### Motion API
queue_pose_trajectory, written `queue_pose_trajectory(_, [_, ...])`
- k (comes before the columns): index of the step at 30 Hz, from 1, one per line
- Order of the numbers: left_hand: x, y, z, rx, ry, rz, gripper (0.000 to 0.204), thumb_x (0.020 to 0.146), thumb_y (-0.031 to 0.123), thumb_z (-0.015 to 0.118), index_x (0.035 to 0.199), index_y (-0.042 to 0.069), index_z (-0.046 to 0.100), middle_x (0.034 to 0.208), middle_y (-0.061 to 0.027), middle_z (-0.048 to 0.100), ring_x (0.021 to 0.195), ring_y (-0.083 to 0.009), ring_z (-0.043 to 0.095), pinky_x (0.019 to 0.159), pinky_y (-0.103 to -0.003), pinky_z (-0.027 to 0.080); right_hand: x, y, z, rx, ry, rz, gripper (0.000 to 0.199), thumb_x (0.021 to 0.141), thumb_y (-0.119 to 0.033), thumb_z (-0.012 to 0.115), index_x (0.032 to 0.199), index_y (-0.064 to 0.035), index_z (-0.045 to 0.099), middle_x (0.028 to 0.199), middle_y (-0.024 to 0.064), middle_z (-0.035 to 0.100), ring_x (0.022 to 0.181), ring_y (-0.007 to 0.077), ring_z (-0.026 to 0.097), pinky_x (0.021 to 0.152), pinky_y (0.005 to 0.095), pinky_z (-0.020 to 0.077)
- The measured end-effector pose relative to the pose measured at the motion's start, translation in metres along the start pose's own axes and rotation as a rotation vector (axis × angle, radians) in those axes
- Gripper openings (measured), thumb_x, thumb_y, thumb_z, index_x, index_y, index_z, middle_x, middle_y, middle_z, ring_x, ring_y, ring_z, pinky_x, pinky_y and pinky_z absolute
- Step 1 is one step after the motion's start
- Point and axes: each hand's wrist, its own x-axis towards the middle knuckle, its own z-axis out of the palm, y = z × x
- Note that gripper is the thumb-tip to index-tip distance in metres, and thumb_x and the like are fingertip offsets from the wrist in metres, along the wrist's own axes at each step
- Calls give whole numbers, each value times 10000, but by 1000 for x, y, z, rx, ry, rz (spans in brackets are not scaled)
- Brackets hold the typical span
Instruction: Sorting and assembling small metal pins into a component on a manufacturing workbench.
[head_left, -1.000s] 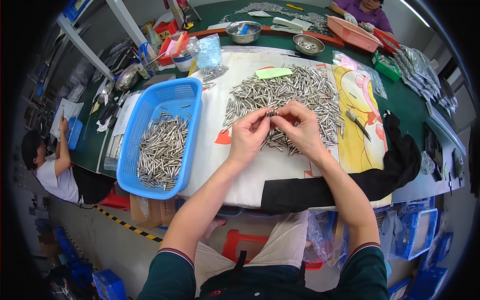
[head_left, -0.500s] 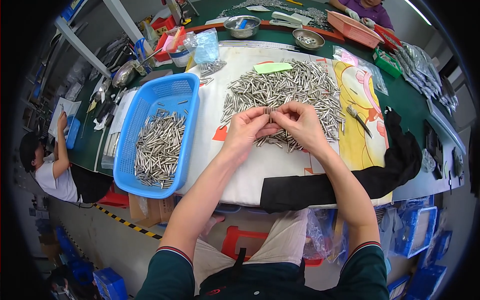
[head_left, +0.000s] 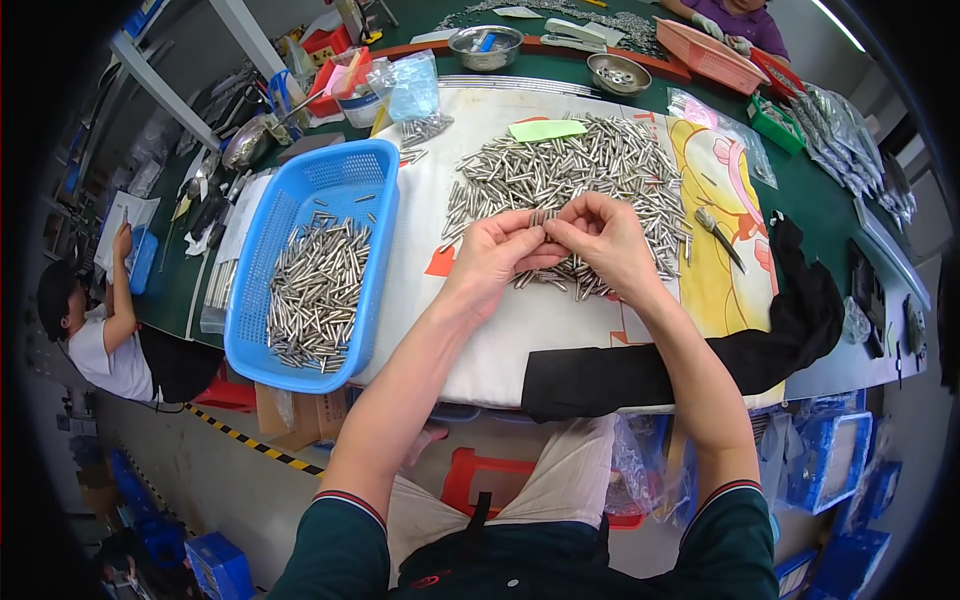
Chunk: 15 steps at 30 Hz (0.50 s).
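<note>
A broad heap of small metal pins lies on the white cloth. Over its near edge, my left hand and my right hand meet at the fingertips. Both are closed in a pinch on a few metal pins held upright side by side, mostly covered by my fingers. To the left stands a blue perforated basket, with a smaller pile of similar pins inside. A light green slip of paper rests on the far part of the heap.
A black cloth sleeve lies along the front right edge. A dark-handled brush is right of the heap. Metal bowls stand at the back. One person works at the far right, another at the left; a clear bag sits behind the basket.
My hands stay together over the heap, with the right-hand fingers shifted slightly around the pins. The view has tilted a little; otherwise the things lie as before.
</note>
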Motion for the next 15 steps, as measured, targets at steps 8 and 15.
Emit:
queue_pose_trajectory(8, [1, -3, -4, -21, -28, -16, 207, 879, 76, 537, 1054, -30, 567, 928, -106, 643, 809, -145, 646, 748, -240, 540, 0, 2, 0, 107, 28, -35, 157, 749, -99, 683, 832, 20, 622, 672, -18, 562, 588, 26, 457, 523, 175, 382])
queue_pose_trajectory(15, [1, -4, -7, 10, -40, -34, 200, 870, 68, 552, 1042, -30, 573, 893, -95, 648, 788, -136, 646, 718, -224, 541, 1, 1, 0, 112, -37, 5, 134, 768, -100, 671, 819, 10, 614, 722, 3, 593, 641, 36, 506, 570, 178, 411])
